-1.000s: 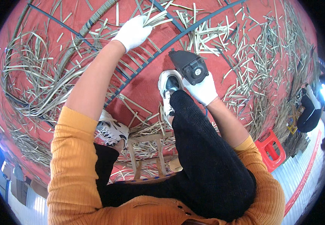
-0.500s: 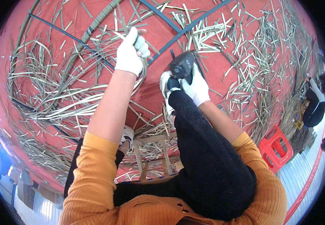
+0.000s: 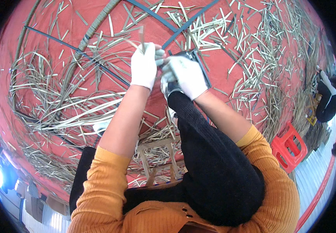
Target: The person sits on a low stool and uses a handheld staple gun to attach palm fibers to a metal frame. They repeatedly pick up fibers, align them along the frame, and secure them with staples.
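Note:
My left hand [image 3: 144,68], in a white glove, is closed around thin plant strips [image 3: 141,35] that stick up above the fist. Close on its right is my gloved right hand [image 3: 187,75], its bent fingers drawn together toward the left fingertips. They are slightly blurred, and what lies between them is hidden. Behind and under the right hand is a black object [image 3: 204,66] with a straight edge, mostly covered; its kind does not show. The shoe of my raised leg [image 3: 171,87] is just below the right hand.
A curved, wrapped frame [image 3: 98,27] with dark crossing bars [image 3: 191,21] lies on the red cloth [image 3: 156,101]. Loose strips [image 3: 78,110] are scattered around. A red plastic stool [image 3: 290,147] stands at the right, near another person [image 3: 327,97]. Below my hands is a wooden stool [image 3: 158,147].
My left hand has moved right and slightly down with the strips. My right hand has left the dark block-like object and come up beside the left, fingers turned toward it.

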{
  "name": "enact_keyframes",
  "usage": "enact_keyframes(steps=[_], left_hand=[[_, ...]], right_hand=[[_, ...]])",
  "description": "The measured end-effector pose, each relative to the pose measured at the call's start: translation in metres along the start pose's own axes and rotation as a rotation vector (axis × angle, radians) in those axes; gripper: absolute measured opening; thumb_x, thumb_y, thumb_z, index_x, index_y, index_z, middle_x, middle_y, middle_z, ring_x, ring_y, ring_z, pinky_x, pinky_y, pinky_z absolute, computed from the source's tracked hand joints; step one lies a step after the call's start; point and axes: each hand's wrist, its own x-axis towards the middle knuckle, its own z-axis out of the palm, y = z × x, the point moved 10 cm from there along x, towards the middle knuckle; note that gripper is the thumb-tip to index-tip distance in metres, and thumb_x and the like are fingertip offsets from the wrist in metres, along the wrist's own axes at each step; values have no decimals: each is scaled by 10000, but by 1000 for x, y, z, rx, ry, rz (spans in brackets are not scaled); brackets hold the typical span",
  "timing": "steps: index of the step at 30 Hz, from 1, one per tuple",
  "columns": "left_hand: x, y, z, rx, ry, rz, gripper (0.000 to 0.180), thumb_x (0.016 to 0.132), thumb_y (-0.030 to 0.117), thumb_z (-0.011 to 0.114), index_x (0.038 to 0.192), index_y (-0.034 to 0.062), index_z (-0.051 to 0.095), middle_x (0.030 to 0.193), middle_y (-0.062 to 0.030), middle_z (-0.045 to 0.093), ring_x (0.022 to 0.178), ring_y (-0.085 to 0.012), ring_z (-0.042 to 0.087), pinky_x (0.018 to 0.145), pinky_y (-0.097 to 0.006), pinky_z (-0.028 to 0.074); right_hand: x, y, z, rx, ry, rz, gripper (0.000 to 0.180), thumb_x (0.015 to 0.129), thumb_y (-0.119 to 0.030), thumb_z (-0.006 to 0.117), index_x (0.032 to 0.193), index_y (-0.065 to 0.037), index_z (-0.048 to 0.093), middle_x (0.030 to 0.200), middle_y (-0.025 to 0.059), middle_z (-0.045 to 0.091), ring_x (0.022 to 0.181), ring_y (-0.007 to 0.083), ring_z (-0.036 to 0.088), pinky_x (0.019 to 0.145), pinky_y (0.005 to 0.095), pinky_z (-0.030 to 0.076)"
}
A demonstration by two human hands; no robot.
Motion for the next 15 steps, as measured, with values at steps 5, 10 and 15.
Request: enact_keyframes(steps=[5, 10, 15], left_hand=[[-34, 0, 38, 975, -318, 343, 244, 949, 231, 559, 1045, 29, 658, 821, -181, 683, 785, -329, 680, 707, -427, 508], [-35, 3, -20, 1530, 30, 440, 173, 896, 174, 547, 1036, 104, 620, 1087, -134, 588, 851, -361, 653, 714, -466, 540], [-47, 0, -50, 1362, 144, 635, 174, 884, 157, 580, 1046, 103, 615, 1155, -112, 596, 871, -359, 655, 739, -454, 540]], right_hand=[[7, 8, -62, 284, 189, 27, 341, 1015, -249, 526, 1185, 32, 619, 967, 103, 676, 799, 169, 671, 705, 288, 542], [-40, 53, -89, -638, 329, 41, 734, 851, -283, 696, 1445, 20, 388, 991, 126, 649, 907, 246, 644, 843, 375, 517], [-43, 97, -74, -629, 299, 80, 941, 782, -213, 697, 1537, -4, 176, 1048, 166, 666, 928, 339, 669, 856, 410, 511]])
